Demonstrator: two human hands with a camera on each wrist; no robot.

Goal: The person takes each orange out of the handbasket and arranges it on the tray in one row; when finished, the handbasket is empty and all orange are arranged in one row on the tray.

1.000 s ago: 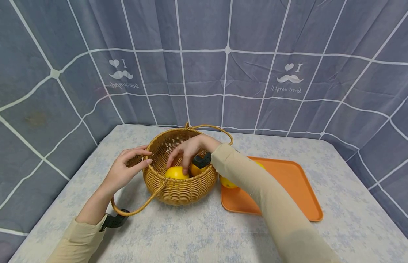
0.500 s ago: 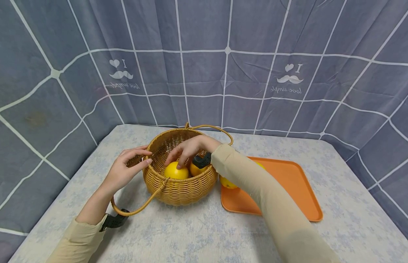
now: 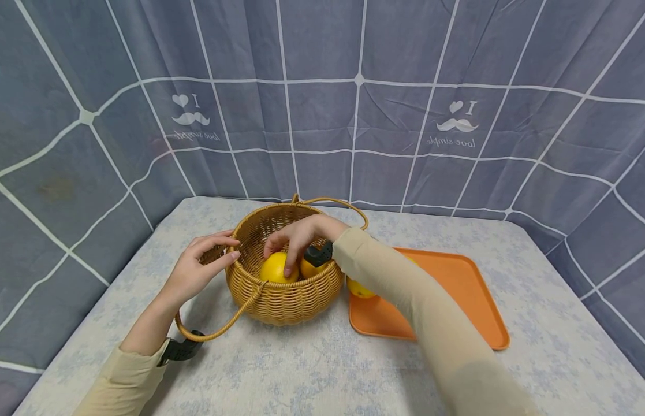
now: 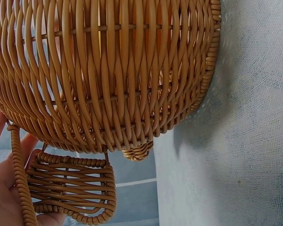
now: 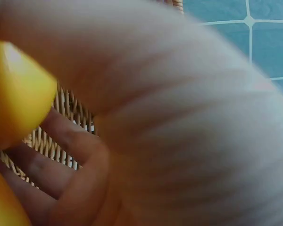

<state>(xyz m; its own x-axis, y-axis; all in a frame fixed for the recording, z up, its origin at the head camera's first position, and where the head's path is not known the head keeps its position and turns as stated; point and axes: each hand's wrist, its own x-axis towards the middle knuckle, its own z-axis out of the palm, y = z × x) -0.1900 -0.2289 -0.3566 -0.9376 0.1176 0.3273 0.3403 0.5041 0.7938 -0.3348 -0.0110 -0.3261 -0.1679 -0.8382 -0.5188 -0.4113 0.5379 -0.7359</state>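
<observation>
A round wicker basket (image 3: 286,303) stands at the left of the table. My left hand (image 3: 200,260) holds its left rim, and in the left wrist view the fingers and thumb lie about a small woven ear (image 4: 70,181) on its side. Inside the basket my right hand (image 3: 301,234) grips a round yellow fruit (image 3: 277,268), thumb on the near side and fingers on the far side. Beside it lies a more orange fruit (image 3: 308,269), partly covered by the black wrist strap. The right wrist view shows the gripped yellow fruit (image 5: 23,99) close up.
An orange tray (image 3: 457,289) lies right of the basket, partly under my right forearm. A yellow fruit (image 3: 360,290) sits at its left edge, and another (image 3: 413,261) is mostly hidden behind the sleeve. One looped basket handle (image 3: 218,332) hangs out toward the front left.
The yellow fruit under my right hand sits slightly higher in the basket than a second ago. My right thumb and fingers have shifted on it. The left hand and basket stay put.
</observation>
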